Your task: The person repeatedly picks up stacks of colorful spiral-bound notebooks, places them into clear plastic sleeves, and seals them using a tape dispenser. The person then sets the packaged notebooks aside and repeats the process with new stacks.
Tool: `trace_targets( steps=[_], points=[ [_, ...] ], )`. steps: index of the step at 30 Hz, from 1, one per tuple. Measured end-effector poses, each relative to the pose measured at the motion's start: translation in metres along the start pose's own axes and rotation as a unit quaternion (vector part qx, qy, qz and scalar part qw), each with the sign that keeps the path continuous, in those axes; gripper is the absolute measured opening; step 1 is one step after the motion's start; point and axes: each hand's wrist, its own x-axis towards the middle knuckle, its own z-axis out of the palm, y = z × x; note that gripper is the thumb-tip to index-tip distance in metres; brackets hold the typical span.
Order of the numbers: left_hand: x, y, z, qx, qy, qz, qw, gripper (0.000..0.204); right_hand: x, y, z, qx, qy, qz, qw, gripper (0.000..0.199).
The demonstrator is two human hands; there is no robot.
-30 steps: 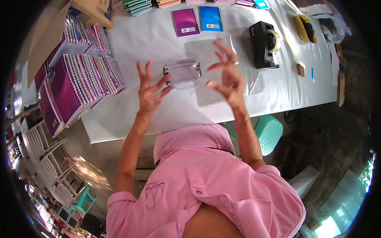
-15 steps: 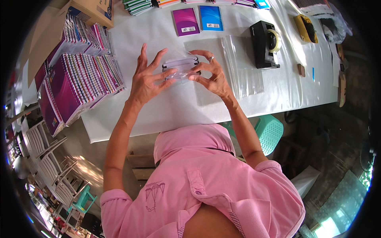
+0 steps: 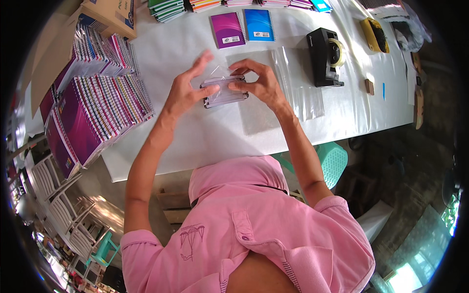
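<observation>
Between my hands stands a small stack of notebooks (image 3: 225, 99) wrapped in clear plastic, its pale page edges facing up and dark bits at its corners. My left hand (image 3: 188, 90) presses its thumb on the left part of the stack, while its raised fingers are smeared by motion. On the other side, my right hand (image 3: 261, 85) grips the stack with its thumb on top and bent fingers behind. A loose plastic flap (image 3: 221, 73) sticks up at the far side. Clear plastic bags (image 3: 298, 93) lie flat on the table just right of my right hand.
Spiral notebooks (image 3: 105, 105) stand packed at the left beside a cardboard box (image 3: 110, 17). A purple notebook (image 3: 227, 29) and a blue notebook (image 3: 259, 25) lie ahead. A black tape dispenser (image 3: 322, 56), yellow container (image 3: 375, 35) and wooden block (image 3: 370, 87) sit on the right.
The stack has tilted in my hands, showing more of its edge side. My thumbs have come onto its top, and my left fingers have swung toward the right.
</observation>
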Motion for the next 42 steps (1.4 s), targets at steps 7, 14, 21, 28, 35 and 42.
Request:
trace_targets(
  steps=[7, 14, 21, 28, 35, 42],
  points=[
    [0.023, -0.022, -0.030, -0.001, -0.248, -0.018, 0.968, 0.044, 0.004, 0.005, 0.004, 0.057, -0.035, 0.008, 0.998, 0.016],
    [-0.015, 0.033, -0.012, 0.519, -0.160, 0.163, 0.824, 0.062, -0.001, 0.006, 0.003, -0.105, -0.032, -0.114, 0.987, 0.025],
    [-0.041, 0.037, 0.005, 0.588, -0.114, 0.177, 0.781, 0.071, -0.053, 0.041, -0.195, -0.201, 0.286, -0.058, 0.935, 0.020],
    [-0.040, 0.040, 0.018, 0.622, -0.114, 0.182, 0.753, 0.075, -0.084, 0.090, -0.305, -0.032, 0.238, 0.265, 0.934, 0.046],
    [-0.046, 0.038, 0.019, 0.647, -0.108, 0.168, 0.735, 0.080, -0.105, 0.116, -0.283, 0.288, 0.220, 0.080, 0.929, 0.034],
    [-0.045, 0.041, 0.019, 0.639, -0.102, 0.168, 0.743, 0.076, -0.134, 0.142, -0.255, -0.304, 0.394, 0.080, 0.863, 0.029]
  ],
)
